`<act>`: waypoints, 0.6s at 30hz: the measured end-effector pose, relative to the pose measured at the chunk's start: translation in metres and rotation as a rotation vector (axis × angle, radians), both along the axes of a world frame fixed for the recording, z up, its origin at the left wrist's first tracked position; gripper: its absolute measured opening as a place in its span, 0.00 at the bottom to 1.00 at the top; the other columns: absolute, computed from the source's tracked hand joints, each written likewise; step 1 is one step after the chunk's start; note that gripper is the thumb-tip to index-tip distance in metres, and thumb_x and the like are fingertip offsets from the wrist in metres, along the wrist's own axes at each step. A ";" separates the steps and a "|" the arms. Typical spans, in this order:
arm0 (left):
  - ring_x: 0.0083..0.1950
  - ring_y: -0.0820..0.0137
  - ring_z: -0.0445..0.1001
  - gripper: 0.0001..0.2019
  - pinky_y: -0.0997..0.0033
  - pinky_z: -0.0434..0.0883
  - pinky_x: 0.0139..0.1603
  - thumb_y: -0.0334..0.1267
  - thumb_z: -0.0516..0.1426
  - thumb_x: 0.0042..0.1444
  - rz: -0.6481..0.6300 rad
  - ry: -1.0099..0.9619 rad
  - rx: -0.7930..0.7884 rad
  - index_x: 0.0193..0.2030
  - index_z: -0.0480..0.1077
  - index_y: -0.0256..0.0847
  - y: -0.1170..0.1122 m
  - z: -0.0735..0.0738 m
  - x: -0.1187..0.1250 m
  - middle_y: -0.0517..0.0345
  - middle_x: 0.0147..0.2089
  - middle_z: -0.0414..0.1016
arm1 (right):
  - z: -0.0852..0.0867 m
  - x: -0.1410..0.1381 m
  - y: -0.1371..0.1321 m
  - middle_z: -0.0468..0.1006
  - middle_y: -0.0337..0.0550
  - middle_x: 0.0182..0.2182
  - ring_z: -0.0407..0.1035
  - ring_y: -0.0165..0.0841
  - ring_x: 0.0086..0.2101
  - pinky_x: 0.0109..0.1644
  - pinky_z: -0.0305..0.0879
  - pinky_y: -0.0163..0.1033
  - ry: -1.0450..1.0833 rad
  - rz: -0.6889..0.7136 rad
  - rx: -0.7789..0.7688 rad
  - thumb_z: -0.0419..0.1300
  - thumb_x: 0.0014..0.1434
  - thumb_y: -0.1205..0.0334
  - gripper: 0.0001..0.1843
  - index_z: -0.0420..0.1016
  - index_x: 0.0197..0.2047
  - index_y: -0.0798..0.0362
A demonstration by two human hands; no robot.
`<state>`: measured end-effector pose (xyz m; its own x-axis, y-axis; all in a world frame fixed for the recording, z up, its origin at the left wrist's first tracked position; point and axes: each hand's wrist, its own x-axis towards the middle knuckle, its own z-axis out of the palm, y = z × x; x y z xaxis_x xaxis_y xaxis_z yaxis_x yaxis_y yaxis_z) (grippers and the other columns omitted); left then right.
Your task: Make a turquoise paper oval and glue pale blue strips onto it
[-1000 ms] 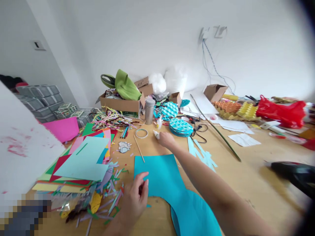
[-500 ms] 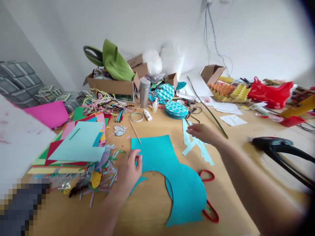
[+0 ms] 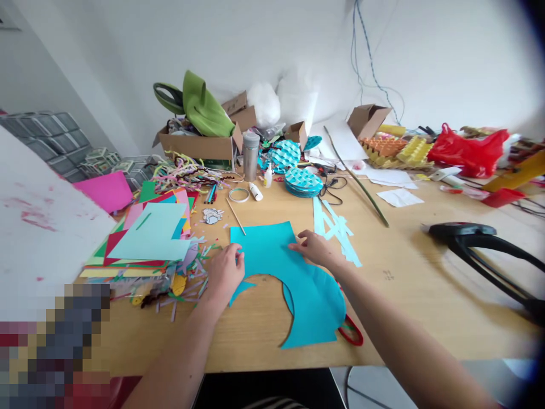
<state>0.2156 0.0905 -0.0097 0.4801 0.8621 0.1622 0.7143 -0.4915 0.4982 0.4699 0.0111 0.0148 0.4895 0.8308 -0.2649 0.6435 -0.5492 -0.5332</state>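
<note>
A sheet of blue paper [image 3: 272, 247] with a large curved cut-out lies on the table before me. My left hand [image 3: 225, 274] is at its upper left edge, fingers curled and closed against the paper. At the opposite edge, my right hand [image 3: 315, 248] has its thumb over the paper and its fingers apart. Scissors with red handles [image 3: 352, 332] lie mostly hidden under the sheet's right lobe. Pale blue paper strips [image 3: 336, 227] lie just beyond my right hand. A thin wooden stick [image 3: 235, 216] touches the sheet's top edge.
Coloured paper sheets [image 3: 149, 233] and scraps are piled at left. Behind are a glue bottle [image 3: 268, 175], a tape roll [image 3: 239, 195], a grey flask [image 3: 251, 156] and a cardboard box [image 3: 200, 146]. A black-handled object [image 3: 464, 230] stands at right; a red bag [image 3: 468, 150] lies farther back.
My right hand has moved left from the pale strips to the blue paper's edge. My left hand stays by the sheet's left side. The view has shifted, showing the table's front edge.
</note>
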 end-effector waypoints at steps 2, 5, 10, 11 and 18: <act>0.42 0.59 0.78 0.09 0.64 0.68 0.42 0.33 0.53 0.62 0.010 0.005 0.001 0.47 0.71 0.39 -0.001 0.001 0.000 0.48 0.42 0.80 | -0.003 -0.001 0.009 0.81 0.51 0.39 0.75 0.39 0.38 0.37 0.66 0.36 0.011 -0.040 0.000 0.66 0.54 0.49 0.27 0.72 0.51 0.57; 0.43 0.59 0.78 0.09 0.65 0.68 0.42 0.32 0.53 0.62 0.019 0.006 -0.002 0.47 0.71 0.39 -0.003 0.004 0.000 0.48 0.42 0.80 | -0.004 0.000 0.016 0.79 0.44 0.28 0.73 0.33 0.27 0.29 0.64 0.34 0.079 -0.069 0.000 0.66 0.54 0.51 0.20 0.73 0.43 0.58; 0.44 0.59 0.78 0.09 0.65 0.68 0.43 0.32 0.54 0.62 0.008 -0.013 -0.019 0.46 0.72 0.41 -0.004 0.008 -0.001 0.48 0.43 0.80 | 0.008 -0.005 0.017 0.70 0.35 0.21 0.67 0.27 0.22 0.26 0.63 0.32 0.185 -0.023 0.072 0.61 0.54 0.56 0.11 0.69 0.31 0.55; 0.44 0.59 0.78 0.09 0.65 0.68 0.43 0.32 0.54 0.61 0.008 -0.022 -0.024 0.46 0.72 0.41 -0.005 0.008 -0.001 0.48 0.43 0.80 | 0.011 -0.008 0.016 0.69 0.35 0.21 0.66 0.27 0.22 0.26 0.63 0.32 0.191 -0.002 0.081 0.61 0.54 0.55 0.10 0.68 0.30 0.54; 0.43 0.59 0.78 0.09 0.63 0.71 0.44 0.31 0.54 0.60 0.020 -0.160 -0.051 0.46 0.71 0.41 -0.004 0.003 -0.001 0.49 0.41 0.79 | 0.040 -0.022 0.014 0.61 0.33 0.15 0.56 0.29 0.20 0.24 0.48 0.34 -0.003 0.133 0.237 0.59 0.51 0.58 0.15 0.57 0.19 0.49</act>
